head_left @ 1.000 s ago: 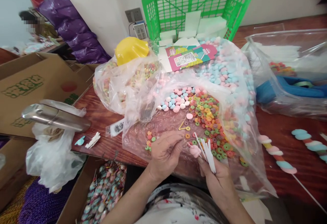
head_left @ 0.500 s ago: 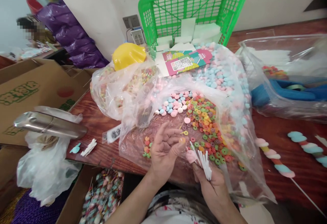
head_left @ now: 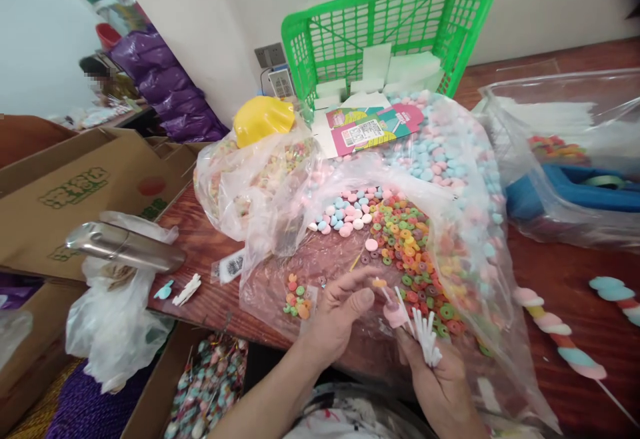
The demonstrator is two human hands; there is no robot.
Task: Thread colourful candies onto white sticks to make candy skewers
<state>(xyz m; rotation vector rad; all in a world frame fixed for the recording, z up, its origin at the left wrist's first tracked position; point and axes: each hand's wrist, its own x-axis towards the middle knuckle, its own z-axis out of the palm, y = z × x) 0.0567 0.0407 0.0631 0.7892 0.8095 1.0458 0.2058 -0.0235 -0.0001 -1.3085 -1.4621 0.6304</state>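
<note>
Half a second ago the left hand (head_left: 340,315) held the orange ring (head_left: 381,283) at its fingertips, apart from the pink candy (head_left: 395,316); now that ring sits at the stick's (head_left: 387,295) tip, above the candy, and the thumb stands clear of it.

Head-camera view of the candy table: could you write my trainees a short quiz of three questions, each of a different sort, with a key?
1. Fill the gap: The small candy ring just above the large pink candy, near the left hand, is ____ in colour.

2. Which of the hands holds the bundle of white sticks?
A) left
B) right
C) neither

3. True or false: The green crate is farther from the left hand than the pile of loose ring candies is.

Key:
1. Orange.
2. B, the right hand.
3. True.
</note>
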